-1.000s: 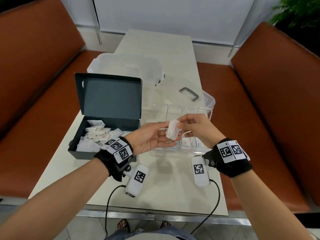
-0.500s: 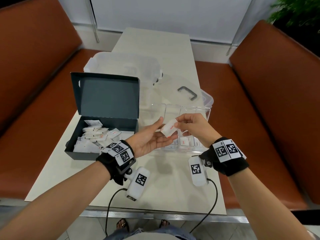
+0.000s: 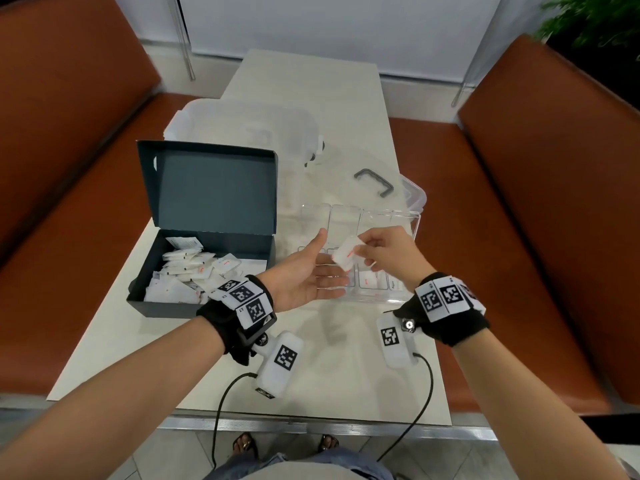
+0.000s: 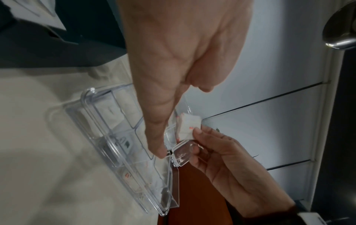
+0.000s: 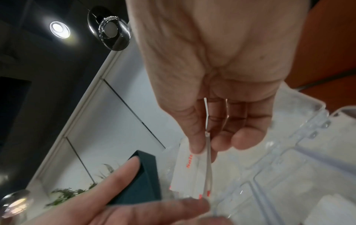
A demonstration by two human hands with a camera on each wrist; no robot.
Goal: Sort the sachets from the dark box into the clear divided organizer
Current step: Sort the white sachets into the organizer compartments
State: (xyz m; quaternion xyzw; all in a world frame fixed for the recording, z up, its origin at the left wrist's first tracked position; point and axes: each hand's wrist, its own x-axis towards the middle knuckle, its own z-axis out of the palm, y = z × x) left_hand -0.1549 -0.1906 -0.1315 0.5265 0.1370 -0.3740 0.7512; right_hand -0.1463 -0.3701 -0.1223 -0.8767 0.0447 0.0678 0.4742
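Sachets pinched over the organizer, sorting partly done

At the left, many sachets (image 3: 187, 271) are still heaped in the open box (image 3: 204, 244), so most of the task is judged to remain. The left hand (image 3: 304, 275) is held spread, palm up, fingers straight and holding nothing, beside the box and over the organizer's near-left edge. A small white stack of sachets with red print (image 3: 346, 256) is pinched between thumb and fingers of the right hand (image 3: 388, 251), above the organizer (image 3: 412, 220). A few sachets are seen already lying in the near cells; the far cells look unfilled. Compared with a second ago, the stack has been lifted clear of the left palm, the left fingers have been opened out, and the stack has been carried slightly rightward over the cells
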